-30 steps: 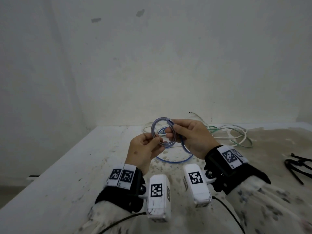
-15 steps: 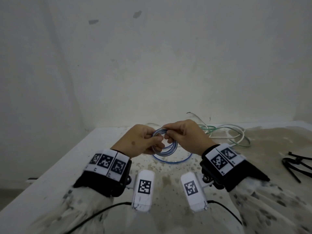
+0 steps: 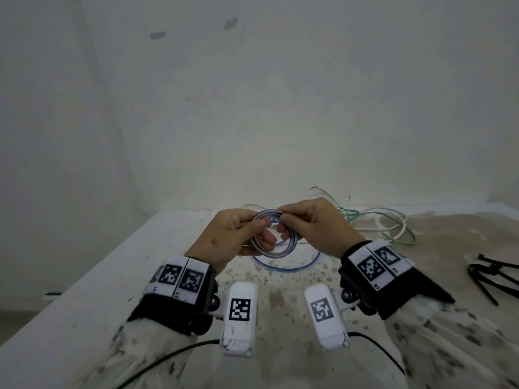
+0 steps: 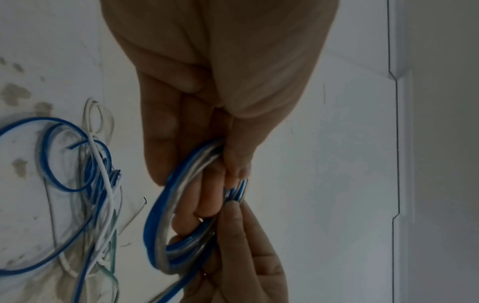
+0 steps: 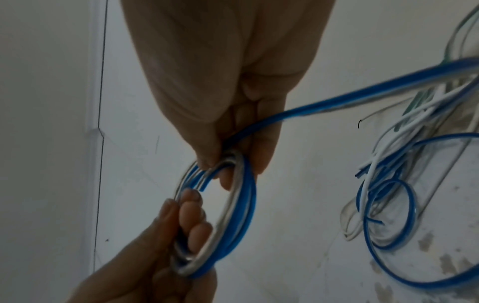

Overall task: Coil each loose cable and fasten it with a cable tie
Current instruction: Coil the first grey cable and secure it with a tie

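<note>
A blue-and-clear cable coil (image 3: 283, 249) hangs above the table between both hands. My left hand (image 3: 266, 230) grips its left side with the fingers curled through the loops (image 4: 160, 215). My right hand (image 3: 283, 223) pinches the top of the coil (image 5: 241, 205) between thumb and fingers. The coil's loose blue tail (image 3: 286, 266) droops in an arc onto the table and runs off to the right (image 5: 362, 96). Black cable ties (image 3: 488, 273) lie at the far right, away from both hands.
A tangle of white, green and blue cables (image 3: 387, 223) lies behind my right hand near the wall. The stained white table (image 3: 112, 265) ends in an edge on the left, and a wall stands close behind it.
The coil was upright and raised; it now sits lower and more tilted. My left hand has turned palm down and closed round the loops, and both hands have drawn closer.
</note>
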